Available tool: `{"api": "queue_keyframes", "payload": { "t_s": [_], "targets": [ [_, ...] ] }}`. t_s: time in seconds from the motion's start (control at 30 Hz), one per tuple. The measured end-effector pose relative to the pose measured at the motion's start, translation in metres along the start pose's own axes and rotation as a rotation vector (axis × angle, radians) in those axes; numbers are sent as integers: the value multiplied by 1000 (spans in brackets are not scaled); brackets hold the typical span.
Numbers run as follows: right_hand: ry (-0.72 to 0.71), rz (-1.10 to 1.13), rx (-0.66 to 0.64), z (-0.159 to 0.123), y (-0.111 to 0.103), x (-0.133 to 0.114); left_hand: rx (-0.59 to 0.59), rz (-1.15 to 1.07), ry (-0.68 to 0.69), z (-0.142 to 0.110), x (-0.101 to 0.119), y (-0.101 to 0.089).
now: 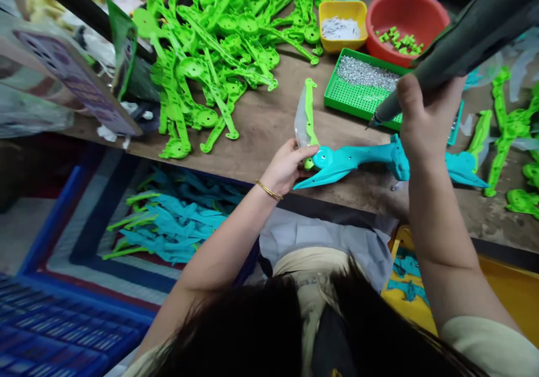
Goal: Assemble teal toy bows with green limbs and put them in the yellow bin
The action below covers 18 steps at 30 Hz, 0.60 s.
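A long teal plastic toy part [357,160] lies across the front of the table, its right portion passing behind my right forearm. My left hand [286,168] grips its left end, thumb on the round joint where a narrow green plastic arm [310,110] meets it. Beside that arm is a translucent piece [300,119]. A dark powered screwdriver [455,48] is in my right hand [432,119], its shaft slanting down to the left. The tip is apart from the teal part, near the green tray [351,100] of small silver screws.
A large heap of green plastic parts [227,34] covers the back left. Behind the tray stand a yellow bowl [343,44] and a red bowl [408,0]. A phone [78,79] leans at left. Below are a blue crate [59,225] and a yellow bin [501,284].
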State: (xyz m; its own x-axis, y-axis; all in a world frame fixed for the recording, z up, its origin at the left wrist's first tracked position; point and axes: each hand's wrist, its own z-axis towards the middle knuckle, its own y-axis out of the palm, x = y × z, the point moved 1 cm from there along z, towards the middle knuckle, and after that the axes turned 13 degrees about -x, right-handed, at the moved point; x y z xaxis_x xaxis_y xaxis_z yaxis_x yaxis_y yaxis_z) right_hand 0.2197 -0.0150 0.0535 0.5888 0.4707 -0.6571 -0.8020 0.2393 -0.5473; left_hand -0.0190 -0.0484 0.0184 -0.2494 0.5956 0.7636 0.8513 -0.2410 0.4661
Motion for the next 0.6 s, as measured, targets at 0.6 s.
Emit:
{"api": "queue_keyframes", "payload": {
  "t_s": [0.6],
  "targets": [
    [-489, -100, -216, -24, -18, -78, 158, 784, 864, -31, 51, -4]
  ]
}}
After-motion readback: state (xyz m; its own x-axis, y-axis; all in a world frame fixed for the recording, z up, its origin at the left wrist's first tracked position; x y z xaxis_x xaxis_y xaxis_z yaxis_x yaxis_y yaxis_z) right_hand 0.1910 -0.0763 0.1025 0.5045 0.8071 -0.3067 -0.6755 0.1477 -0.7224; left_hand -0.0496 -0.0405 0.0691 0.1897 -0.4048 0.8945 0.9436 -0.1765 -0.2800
